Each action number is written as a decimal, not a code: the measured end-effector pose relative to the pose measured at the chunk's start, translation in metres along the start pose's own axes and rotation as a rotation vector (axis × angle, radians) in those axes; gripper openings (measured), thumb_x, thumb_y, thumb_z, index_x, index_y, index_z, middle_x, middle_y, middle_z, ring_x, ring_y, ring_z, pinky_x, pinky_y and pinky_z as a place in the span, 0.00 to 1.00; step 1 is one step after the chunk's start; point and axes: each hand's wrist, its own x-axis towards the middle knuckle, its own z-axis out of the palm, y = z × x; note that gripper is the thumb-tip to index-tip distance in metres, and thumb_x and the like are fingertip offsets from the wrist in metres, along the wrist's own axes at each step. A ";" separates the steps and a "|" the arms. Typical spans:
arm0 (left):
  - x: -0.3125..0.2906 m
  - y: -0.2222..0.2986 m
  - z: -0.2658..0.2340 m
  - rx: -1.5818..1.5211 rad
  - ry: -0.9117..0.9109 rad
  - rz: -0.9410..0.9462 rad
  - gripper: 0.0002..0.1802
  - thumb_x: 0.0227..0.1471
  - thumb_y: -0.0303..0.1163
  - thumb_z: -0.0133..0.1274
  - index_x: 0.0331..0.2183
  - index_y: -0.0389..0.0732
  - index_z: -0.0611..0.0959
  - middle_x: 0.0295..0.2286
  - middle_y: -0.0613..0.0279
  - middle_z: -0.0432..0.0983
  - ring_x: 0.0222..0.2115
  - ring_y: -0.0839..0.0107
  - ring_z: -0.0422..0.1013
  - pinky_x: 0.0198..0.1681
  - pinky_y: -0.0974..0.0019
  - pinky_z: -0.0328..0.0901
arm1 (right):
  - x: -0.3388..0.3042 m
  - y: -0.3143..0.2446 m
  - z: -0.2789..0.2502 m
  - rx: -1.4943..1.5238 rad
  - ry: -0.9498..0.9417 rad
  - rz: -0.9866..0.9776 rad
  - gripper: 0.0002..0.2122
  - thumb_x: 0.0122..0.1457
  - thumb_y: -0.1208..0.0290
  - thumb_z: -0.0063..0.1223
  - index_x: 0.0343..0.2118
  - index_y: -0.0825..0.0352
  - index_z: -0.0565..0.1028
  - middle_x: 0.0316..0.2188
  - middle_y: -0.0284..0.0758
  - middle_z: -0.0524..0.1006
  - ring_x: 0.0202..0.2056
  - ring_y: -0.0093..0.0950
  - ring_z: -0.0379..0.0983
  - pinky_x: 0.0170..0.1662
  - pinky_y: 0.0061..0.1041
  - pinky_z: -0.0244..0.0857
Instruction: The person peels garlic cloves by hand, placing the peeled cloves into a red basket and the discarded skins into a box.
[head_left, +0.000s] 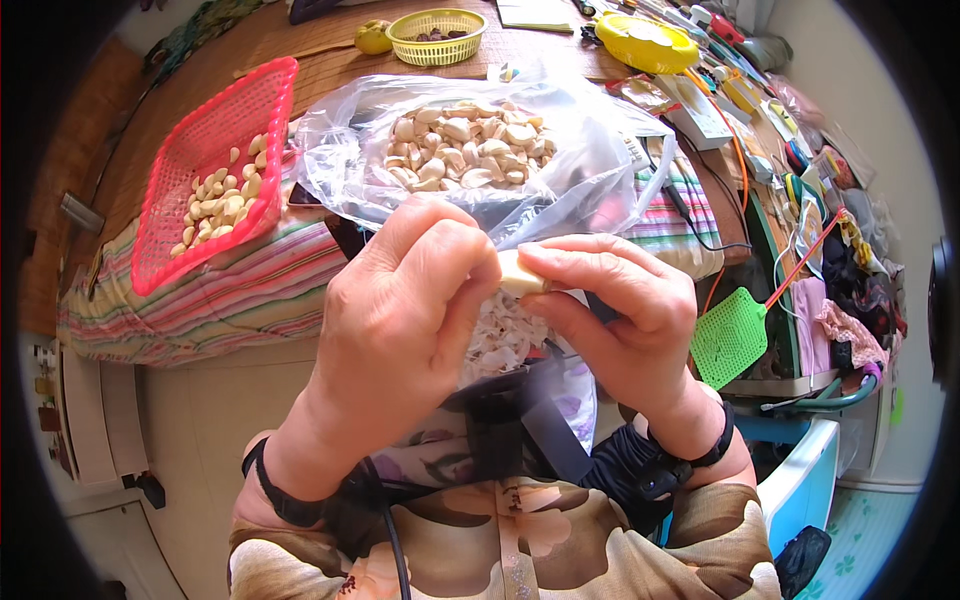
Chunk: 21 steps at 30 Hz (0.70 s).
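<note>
Both my hands meet over my lap around one pale garlic clove (520,275). My right hand (625,305) pinches it between thumb and fingertips. My left hand (395,310) is closed against the clove's other end, its fingertips partly hidden behind its own knuckles. Just beyond them, a clear plastic bag (335,165) lies spread on the table, heaped with unpeeled garlic cloves (470,145). Peeled cloves (222,205) lie in a red plastic basket (180,150) to the left. Below my hands sits a pile of papery garlic skins (500,335), partly covered by the hands.
A striped cloth (240,305) hangs over the table's near edge. At the back stand a yellow basket (405,45) of dark items, a yellow fruit (373,38) and a yellow lid-like dish (645,45). A green fly swatter (730,335) leans at the right, beside clutter and cables.
</note>
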 end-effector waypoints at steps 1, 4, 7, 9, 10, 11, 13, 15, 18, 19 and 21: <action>-0.001 0.000 0.001 0.001 0.000 -0.001 0.10 0.42 0.15 0.57 0.28 0.36 0.75 0.27 0.56 0.70 0.28 0.61 0.70 0.31 0.66 0.65 | -0.001 0.001 0.001 0.036 0.022 0.031 0.13 0.46 0.82 0.64 0.38 0.70 0.79 0.33 0.40 0.80 0.33 0.30 0.78 0.36 0.24 0.72; -0.002 0.002 0.003 0.000 -0.004 -0.001 0.10 0.42 0.16 0.58 0.28 0.36 0.75 0.28 0.56 0.71 0.27 0.61 0.70 0.30 0.65 0.66 | -0.003 0.005 0.004 0.146 0.064 0.095 0.12 0.48 0.80 0.63 0.37 0.70 0.79 0.32 0.38 0.80 0.32 0.25 0.78 0.33 0.21 0.72; -0.003 0.003 0.003 0.041 0.005 0.016 0.10 0.43 0.16 0.57 0.29 0.37 0.75 0.27 0.55 0.71 0.27 0.61 0.71 0.29 0.65 0.66 | -0.006 0.002 0.002 0.345 0.085 0.269 0.11 0.52 0.80 0.61 0.39 0.71 0.79 0.33 0.35 0.80 0.33 0.20 0.76 0.33 0.17 0.71; -0.004 0.003 0.003 0.039 -0.029 0.021 0.09 0.43 0.16 0.57 0.29 0.37 0.75 0.27 0.55 0.71 0.27 0.60 0.71 0.29 0.65 0.66 | -0.007 0.000 0.002 0.473 0.085 0.410 0.11 0.54 0.80 0.60 0.41 0.71 0.78 0.34 0.35 0.80 0.33 0.17 0.75 0.34 0.16 0.71; -0.004 0.003 0.004 0.039 -0.029 0.022 0.09 0.43 0.16 0.57 0.29 0.37 0.75 0.27 0.55 0.71 0.27 0.60 0.71 0.29 0.65 0.66 | -0.007 -0.001 0.003 0.596 0.101 0.457 0.11 0.55 0.80 0.59 0.42 0.72 0.77 0.35 0.35 0.80 0.34 0.17 0.75 0.36 0.15 0.70; -0.004 0.003 0.004 0.029 -0.028 0.025 0.09 0.43 0.16 0.57 0.29 0.37 0.75 0.27 0.55 0.71 0.27 0.60 0.71 0.29 0.65 0.66 | -0.007 -0.001 0.004 0.719 0.116 0.503 0.11 0.56 0.81 0.57 0.43 0.73 0.76 0.36 0.35 0.79 0.36 0.16 0.74 0.38 0.15 0.70; -0.004 0.002 0.004 0.022 -0.026 0.024 0.09 0.43 0.16 0.57 0.29 0.37 0.75 0.27 0.55 0.71 0.27 0.60 0.71 0.29 0.65 0.66 | -0.006 -0.003 0.002 0.734 0.125 0.506 0.11 0.57 0.81 0.56 0.43 0.74 0.76 0.36 0.36 0.79 0.36 0.17 0.75 0.40 0.15 0.70; -0.003 0.001 0.004 0.014 -0.042 -0.016 0.09 0.43 0.16 0.57 0.28 0.37 0.75 0.27 0.56 0.72 0.27 0.62 0.71 0.29 0.65 0.66 | -0.006 -0.003 0.001 0.752 0.131 0.509 0.11 0.57 0.82 0.55 0.44 0.75 0.75 0.37 0.36 0.79 0.37 0.18 0.75 0.41 0.15 0.70; -0.002 0.001 -0.002 -0.109 -0.111 -0.113 0.10 0.45 0.17 0.56 0.32 0.36 0.76 0.30 0.59 0.73 0.29 0.69 0.72 0.31 0.68 0.68 | -0.005 -0.002 0.002 0.850 0.152 0.523 0.12 0.58 0.82 0.54 0.45 0.75 0.74 0.37 0.37 0.79 0.39 0.19 0.75 0.43 0.16 0.69; -0.002 0.005 -0.004 -0.109 -0.111 -0.112 0.10 0.45 0.17 0.56 0.32 0.36 0.76 0.30 0.59 0.73 0.29 0.69 0.72 0.31 0.68 0.68 | -0.005 -0.002 0.003 0.849 0.152 0.522 0.12 0.58 0.82 0.54 0.45 0.75 0.74 0.37 0.37 0.79 0.39 0.19 0.75 0.43 0.16 0.69; -0.001 0.013 -0.005 -0.513 -0.068 -0.602 0.11 0.48 0.18 0.55 0.37 0.34 0.75 0.34 0.61 0.72 0.31 0.76 0.72 0.33 0.71 0.69 | -0.005 -0.001 0.005 0.708 0.129 0.464 0.11 0.58 0.83 0.54 0.45 0.75 0.75 0.38 0.36 0.79 0.39 0.19 0.75 0.43 0.16 0.69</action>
